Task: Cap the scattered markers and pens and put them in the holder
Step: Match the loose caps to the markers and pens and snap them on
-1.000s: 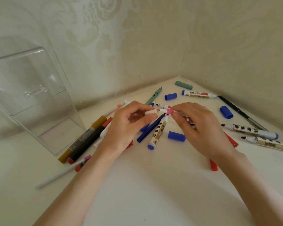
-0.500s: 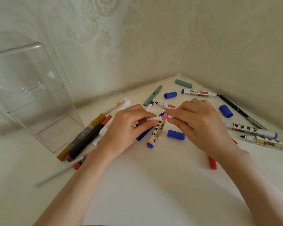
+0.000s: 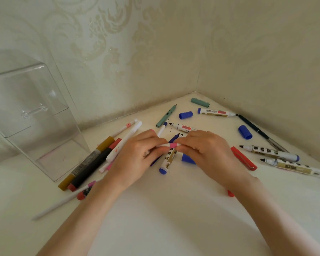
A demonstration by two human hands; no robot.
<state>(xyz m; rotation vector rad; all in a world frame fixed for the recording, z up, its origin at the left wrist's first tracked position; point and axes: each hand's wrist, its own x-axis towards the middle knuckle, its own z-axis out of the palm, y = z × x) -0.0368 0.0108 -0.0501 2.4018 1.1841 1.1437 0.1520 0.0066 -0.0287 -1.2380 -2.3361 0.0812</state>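
Capping thin white pen w/ pink band [image 3: 172,145]: left hand [image 3: 137,156] pinches barrel, right hand [image 3: 207,154] pinches cap end, just above surface [image 3: 174,209]. Keep both coaxial, push straight till seated, no twist. Clear holder [image 3: 35,117] stands to the left, nothing visible inside.

Single head-worn view. The scene is seen from above and behind the near edge of the desk [image 3: 174,218], the wide-angle lens being directed forward and down toward the far corner, where two patterned walls [image 3: 137,52] meet. Both forearms are seen entering from the bottom edge of the frame, and the hands [image 3: 174,152] are framed at close range near the centre. No second view is provided, so no region is shared.
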